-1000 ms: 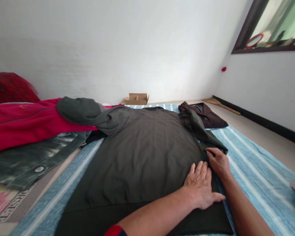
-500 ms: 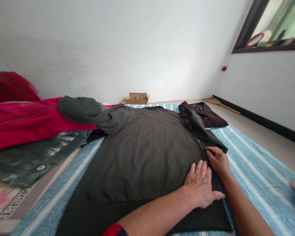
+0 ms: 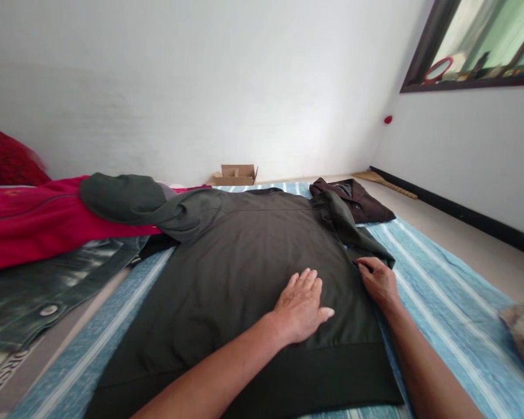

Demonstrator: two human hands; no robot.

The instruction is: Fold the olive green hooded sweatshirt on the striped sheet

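Observation:
A dark grey-green jacket [image 3: 248,273] lies spread with its back up, collar toward the wall and hem toward me. Its left sleeve is bent out over the red garment, while the right sleeve hangs down along its side. My left hand [image 3: 303,307] rests flat on the lower right of the back, fingers stretched and thumb out. At the right side edge, my right hand [image 3: 379,282] pinches the jacket's fabric between thumb and fingers.
Under the jacket is a blue striped sheet [image 3: 436,285]. To the left lie a red garment [image 3: 30,224] and dark denim [image 3: 65,291]. A folded brown garment [image 3: 362,202] sits at the far right, and a cardboard box [image 3: 238,174] stands by the wall.
My left hand has slid left across the jacket's back, away from the right edge. My right hand keeps its pinch at the side edge. The view has shifted slightly.

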